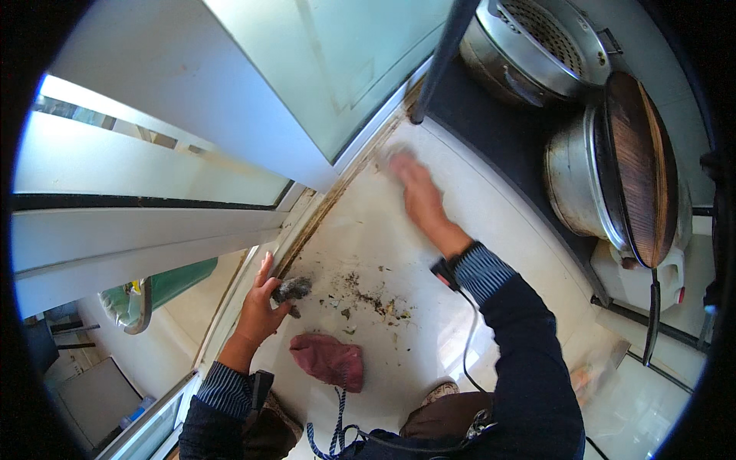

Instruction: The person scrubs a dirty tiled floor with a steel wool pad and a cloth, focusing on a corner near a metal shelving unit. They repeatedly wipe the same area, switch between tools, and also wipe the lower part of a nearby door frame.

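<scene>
My left hand [260,310] is at the sliding-door track [305,238], with a grey fibrous clump [294,289] between the thumb and fingers. Whether the clump is steel wool or lint is unclear. My right hand [418,192] reaches farther forward, low over the tiled floor by the track's far end. Motion blurs its fingers, and I cannot tell what they hold. Between my hands, loose dirt and debris [376,302] lie scattered on the pale floor [356,241]. A crumpled dark red cloth [328,359] rests closer to me.
Framed glass door panels [276,75] rise at the left and ahead. On the right, a black metal rack [483,132] bears a steamer pot [535,52] and another metal pot [569,172], with a long-handled pan [638,167] against it. Below is a white plastic jug [670,276].
</scene>
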{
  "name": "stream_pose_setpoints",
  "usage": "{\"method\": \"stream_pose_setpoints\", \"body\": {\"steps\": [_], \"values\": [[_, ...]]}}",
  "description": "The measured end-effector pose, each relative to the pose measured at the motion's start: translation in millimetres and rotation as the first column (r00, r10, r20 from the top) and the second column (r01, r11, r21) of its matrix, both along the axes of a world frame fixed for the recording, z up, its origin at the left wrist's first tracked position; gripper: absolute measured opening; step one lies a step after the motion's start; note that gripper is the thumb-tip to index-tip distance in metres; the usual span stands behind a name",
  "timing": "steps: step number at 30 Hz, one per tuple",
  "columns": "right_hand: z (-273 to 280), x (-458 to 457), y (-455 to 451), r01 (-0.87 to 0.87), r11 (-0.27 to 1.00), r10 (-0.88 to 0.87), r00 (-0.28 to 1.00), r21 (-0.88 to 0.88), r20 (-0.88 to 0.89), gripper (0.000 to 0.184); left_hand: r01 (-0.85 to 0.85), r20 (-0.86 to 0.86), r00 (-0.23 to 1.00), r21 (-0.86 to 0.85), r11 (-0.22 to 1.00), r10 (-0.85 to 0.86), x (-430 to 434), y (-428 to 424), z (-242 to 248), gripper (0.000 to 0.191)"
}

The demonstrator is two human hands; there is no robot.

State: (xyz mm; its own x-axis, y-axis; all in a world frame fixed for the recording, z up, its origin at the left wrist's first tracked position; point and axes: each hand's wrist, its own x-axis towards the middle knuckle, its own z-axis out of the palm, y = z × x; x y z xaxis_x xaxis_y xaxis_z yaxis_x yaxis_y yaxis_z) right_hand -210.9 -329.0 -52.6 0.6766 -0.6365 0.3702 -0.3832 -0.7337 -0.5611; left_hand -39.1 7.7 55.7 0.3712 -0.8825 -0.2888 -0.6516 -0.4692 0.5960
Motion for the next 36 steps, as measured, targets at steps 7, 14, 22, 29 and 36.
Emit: {"method": "stream_pose_setpoints", "body": {"steps": [7,14,22,29,36], "values": [[8,20,-31,0.202,0.970,-0.225,0.955,0.135,0.194,0.049,-0.070,-0.084,0.994,0.052,0.996,0.075,-4,2,-3,0.032],[-11,20,32,-0.096,0.955,0.098,0.995,0.281,0.006,0.051,-0.073,-0.090,0.993,0.034,0.997,0.076,-4,3,-4,0.034],[13,-9,0,-0.045,0.967,0.016,0.993,0.252,0.116,0.047,0.033,0.128,0.991,-0.006,0.999,-0.032,-18,-14,9,0.040],[-4,21,18,0.053,0.899,-0.049,0.999,0.435,-0.020,0.042,0.224,0.214,0.952,-0.003,0.975,-0.218,-26,-74,11,0.039],[13,-2,30,-0.172,0.947,0.131,0.978,0.273,0.160,0.027,0.155,0.188,0.969,0.052,0.987,-0.162,-13,-73,-9,0.040]]}}
